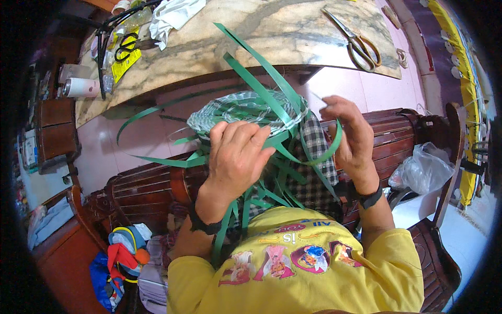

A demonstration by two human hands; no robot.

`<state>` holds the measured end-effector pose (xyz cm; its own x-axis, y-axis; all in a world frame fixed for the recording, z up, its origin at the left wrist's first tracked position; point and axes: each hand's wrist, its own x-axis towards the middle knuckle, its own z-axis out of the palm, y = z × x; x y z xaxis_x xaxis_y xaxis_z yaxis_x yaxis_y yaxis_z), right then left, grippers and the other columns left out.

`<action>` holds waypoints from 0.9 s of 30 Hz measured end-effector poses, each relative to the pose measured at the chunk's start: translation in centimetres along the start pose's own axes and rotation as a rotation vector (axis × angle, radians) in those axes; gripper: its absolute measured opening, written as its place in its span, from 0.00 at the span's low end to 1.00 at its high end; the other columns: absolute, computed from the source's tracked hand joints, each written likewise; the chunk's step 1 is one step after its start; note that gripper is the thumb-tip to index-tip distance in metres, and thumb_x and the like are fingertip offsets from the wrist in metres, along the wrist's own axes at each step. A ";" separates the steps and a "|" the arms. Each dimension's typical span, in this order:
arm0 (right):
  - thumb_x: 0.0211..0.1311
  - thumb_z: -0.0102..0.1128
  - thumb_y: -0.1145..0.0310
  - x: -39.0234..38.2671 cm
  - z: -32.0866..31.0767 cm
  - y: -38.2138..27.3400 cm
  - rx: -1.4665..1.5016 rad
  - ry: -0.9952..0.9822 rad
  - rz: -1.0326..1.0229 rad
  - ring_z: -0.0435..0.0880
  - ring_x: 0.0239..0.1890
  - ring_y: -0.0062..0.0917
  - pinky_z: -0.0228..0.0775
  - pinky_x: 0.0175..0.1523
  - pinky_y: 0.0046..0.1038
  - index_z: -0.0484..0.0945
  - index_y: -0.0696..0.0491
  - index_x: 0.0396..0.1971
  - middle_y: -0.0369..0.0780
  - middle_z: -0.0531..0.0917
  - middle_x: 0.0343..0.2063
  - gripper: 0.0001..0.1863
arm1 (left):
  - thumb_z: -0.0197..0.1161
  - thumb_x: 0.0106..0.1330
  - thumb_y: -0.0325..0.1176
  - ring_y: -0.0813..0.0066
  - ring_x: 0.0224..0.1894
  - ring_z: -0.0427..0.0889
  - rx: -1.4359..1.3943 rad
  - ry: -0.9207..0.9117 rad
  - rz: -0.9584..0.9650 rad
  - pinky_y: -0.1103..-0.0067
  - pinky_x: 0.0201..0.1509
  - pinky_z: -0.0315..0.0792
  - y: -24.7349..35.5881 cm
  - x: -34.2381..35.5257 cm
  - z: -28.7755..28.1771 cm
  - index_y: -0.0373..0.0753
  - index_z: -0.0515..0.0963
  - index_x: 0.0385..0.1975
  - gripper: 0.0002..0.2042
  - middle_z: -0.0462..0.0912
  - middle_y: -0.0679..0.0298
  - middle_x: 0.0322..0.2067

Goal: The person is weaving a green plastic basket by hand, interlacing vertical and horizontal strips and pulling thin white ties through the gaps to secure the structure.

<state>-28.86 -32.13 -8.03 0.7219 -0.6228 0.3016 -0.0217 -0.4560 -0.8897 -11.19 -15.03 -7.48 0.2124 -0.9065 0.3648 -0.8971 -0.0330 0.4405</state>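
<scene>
A round woven basket (209,112) of green and white strands sits over my lap, its opening facing up. Long flat green plastic strips (261,86) stick out from its rim on several sides and hang over my legs. My left hand (238,157) is closed over the near rim, fingers on top. To the right of the rim, my right hand (351,133) is raised with its fingers curled together. A thin pale thing shows at its fingertips, too small to name. One green strip (330,152) curves up from the rim and passes beside this hand's palm.
Ahead stands a marble-topped table (235,39) with large scissors (358,49), black-handled snips (125,47) and a white cloth (175,18). A white can (81,87) is at its left. On the wooden bench (389,138) a clear plastic bag (426,167) lies right, colourful cloth (123,256) left.
</scene>
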 end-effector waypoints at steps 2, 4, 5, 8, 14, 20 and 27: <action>0.56 0.59 0.78 -0.9 0.1 -0.6 -0.001 -0.018 0.005 0.81 0.47 0.38 0.73 0.52 0.31 0.76 0.58 0.46 0.49 0.80 0.46 0.15 | 0.73 0.43 0.30 0.62 0.43 0.77 -0.018 -0.018 -0.006 0.66 0.51 0.63 0.1 -0.3 -0.1 0.39 0.79 0.42 0.22 0.78 0.62 0.37; 0.57 0.61 0.71 -1.5 0.0 -1.6 0.017 -0.051 0.036 0.81 0.47 0.39 0.72 0.54 0.33 0.76 0.58 0.46 0.49 0.79 0.47 0.17 | 0.73 0.42 0.30 0.62 0.44 0.77 -0.035 -0.042 -0.008 0.65 0.51 0.63 0.4 -0.5 -0.5 0.39 0.79 0.43 0.23 0.77 0.63 0.37; 0.57 0.61 0.71 -1.6 -0.2 -1.9 0.017 -0.055 0.043 0.81 0.47 0.39 0.72 0.54 0.33 0.76 0.58 0.46 0.49 0.79 0.47 0.17 | 0.73 0.42 0.30 0.62 0.44 0.77 -0.040 -0.046 -0.014 0.65 0.51 0.63 0.4 -0.5 -0.7 0.39 0.79 0.43 0.23 0.77 0.63 0.37; 0.61 0.62 0.65 -1.8 0.1 -2.1 0.105 -0.102 -0.005 0.81 0.48 0.39 0.72 0.54 0.35 0.75 0.58 0.46 0.51 0.78 0.48 0.16 | 0.73 0.41 0.29 0.62 0.44 0.77 -0.045 -0.071 -0.006 0.65 0.52 0.62 0.5 -0.6 -0.9 0.38 0.79 0.44 0.24 0.77 0.63 0.38; 0.62 0.65 0.58 -2.9 0.4 -3.1 0.322 -0.234 0.010 0.83 0.41 0.37 0.75 0.47 0.34 0.73 0.55 0.37 0.49 0.81 0.42 0.16 | 0.73 0.40 0.30 0.63 0.44 0.76 -0.055 -0.107 -0.028 0.64 0.52 0.62 0.8 -1.1 -1.1 0.39 0.78 0.45 0.26 0.78 0.64 0.39; 0.62 0.65 0.65 -2.4 0.9 -3.5 0.328 -0.385 -0.041 0.83 0.37 0.35 0.75 0.41 0.32 0.72 0.53 0.35 0.47 0.82 0.40 0.11 | 0.73 0.40 0.31 0.65 0.43 0.76 -0.020 -0.082 0.007 0.65 0.49 0.61 1.5 -1.2 -0.4 0.40 0.79 0.44 0.25 0.78 0.65 0.39; 0.65 0.62 0.65 -3.1 1.3 -3.3 0.475 -0.282 0.101 0.83 0.36 0.34 0.76 0.41 0.32 0.72 0.54 0.34 0.48 0.82 0.40 0.10 | 0.70 0.44 0.30 0.67 0.42 0.77 -0.016 -0.083 0.006 0.70 0.45 0.63 2.3 -0.9 -0.5 0.37 0.80 0.41 0.20 0.79 0.65 0.37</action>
<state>-30.14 -27.84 -6.53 0.8909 -0.4244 0.1616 0.1663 -0.0263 -0.9857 -13.25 -14.02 -6.35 0.1735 -0.9386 0.2980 -0.8920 -0.0216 0.4514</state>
